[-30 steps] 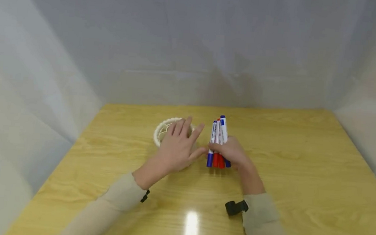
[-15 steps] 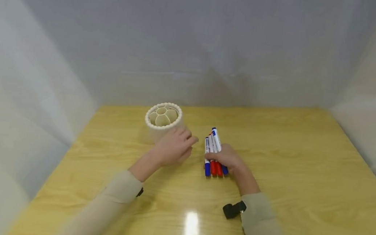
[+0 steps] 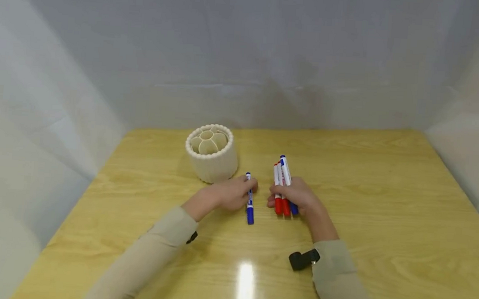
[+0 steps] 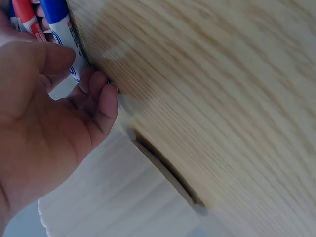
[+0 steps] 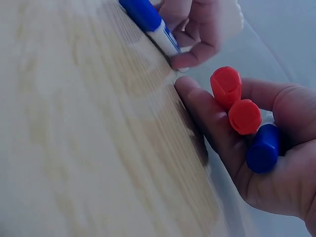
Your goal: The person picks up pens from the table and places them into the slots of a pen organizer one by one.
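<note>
The fingers of the left hand [image 3: 231, 194] are curled and pinch one blue-capped marker [image 3: 250, 199], with the thumb on one side of its white barrel and the fingertips [image 4: 101, 94] on the other; the marker lies along the wooden table [image 3: 385, 215], its blue cap pointing toward the person. Just beside it, on the right, the right hand [image 3: 299, 195] has its fingers bent around a small bundle of markers [image 3: 283, 186]. In the right wrist view two red caps [image 5: 236, 101] and one blue cap [image 5: 263, 148] lie side by side in the curled palm, and the thumb [image 5: 207, 118] closes over them from the table side. The two hands are near each other but do not touch. Behind the left hand, close to it, a cream round pen holder [image 3: 213, 153] stands upright on the table, and its top shows several open compartments. Both arms wear beige sleeves [image 3: 149, 249], and a small black device [image 3: 303, 259] sits at the right wrist.
</note>
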